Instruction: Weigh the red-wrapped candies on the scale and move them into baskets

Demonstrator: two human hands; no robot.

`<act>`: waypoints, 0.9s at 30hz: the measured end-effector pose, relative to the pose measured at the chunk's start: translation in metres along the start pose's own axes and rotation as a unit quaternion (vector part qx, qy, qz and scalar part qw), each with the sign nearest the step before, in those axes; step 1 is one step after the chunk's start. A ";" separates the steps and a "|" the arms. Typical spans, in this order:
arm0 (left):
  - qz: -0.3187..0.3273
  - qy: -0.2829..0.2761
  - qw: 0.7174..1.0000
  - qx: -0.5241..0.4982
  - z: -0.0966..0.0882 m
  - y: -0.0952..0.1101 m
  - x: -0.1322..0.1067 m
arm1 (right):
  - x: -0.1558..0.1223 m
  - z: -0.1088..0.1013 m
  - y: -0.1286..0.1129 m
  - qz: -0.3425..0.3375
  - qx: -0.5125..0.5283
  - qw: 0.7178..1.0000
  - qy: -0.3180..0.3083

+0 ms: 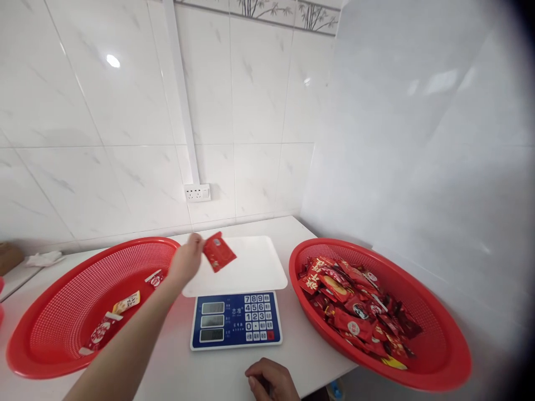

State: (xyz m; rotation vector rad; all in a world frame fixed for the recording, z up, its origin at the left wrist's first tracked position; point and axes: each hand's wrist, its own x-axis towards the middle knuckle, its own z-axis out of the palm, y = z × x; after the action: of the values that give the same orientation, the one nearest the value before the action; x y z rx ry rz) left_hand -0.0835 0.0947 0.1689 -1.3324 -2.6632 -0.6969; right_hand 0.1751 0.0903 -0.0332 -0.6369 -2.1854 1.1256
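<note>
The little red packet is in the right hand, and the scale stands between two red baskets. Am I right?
Not quite: the head view shows the red packet in the left hand. The right hand is down in front of the scale, which does stand between the left basket and the right basket.

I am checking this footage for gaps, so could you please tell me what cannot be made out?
In the head view:
Print on the red packet in the left hand: too small and blurred.
Digits on the scale displays: too faint.
Deeper packets in the right basket: hidden under the top packets.
Part of the left basket: behind the left forearm.
Wrist of the right hand: cut off by the bottom edge.
</note>
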 end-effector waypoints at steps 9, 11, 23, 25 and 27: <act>-0.054 0.216 0.974 0.043 -0.042 -0.116 -0.057 | 0.005 -0.007 -0.024 -0.019 0.000 1.000 0.016; 0.074 0.240 0.968 0.004 -0.014 -0.108 -0.075 | 0.005 -0.010 -0.032 -0.008 0.003 0.999 0.050; 0.356 0.166 0.890 -0.229 0.098 -0.040 -0.135 | 0.038 -0.178 -0.067 0.111 -0.285 0.947 0.097; 0.318 0.123 0.901 -0.266 0.102 -0.043 -0.141 | 0.044 -0.198 -0.055 0.164 -0.325 0.931 -0.023; 0.224 0.069 0.925 -0.300 0.103 -0.045 -0.146 | 0.048 -0.211 -0.041 0.200 -0.338 0.917 -0.064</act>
State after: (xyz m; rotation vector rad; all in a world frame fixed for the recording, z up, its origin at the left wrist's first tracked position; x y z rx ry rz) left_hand -0.0150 0.0081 0.0211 -1.8451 -1.9725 -1.5285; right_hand 0.2806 0.2161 0.1130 -1.3884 -2.6380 0.5617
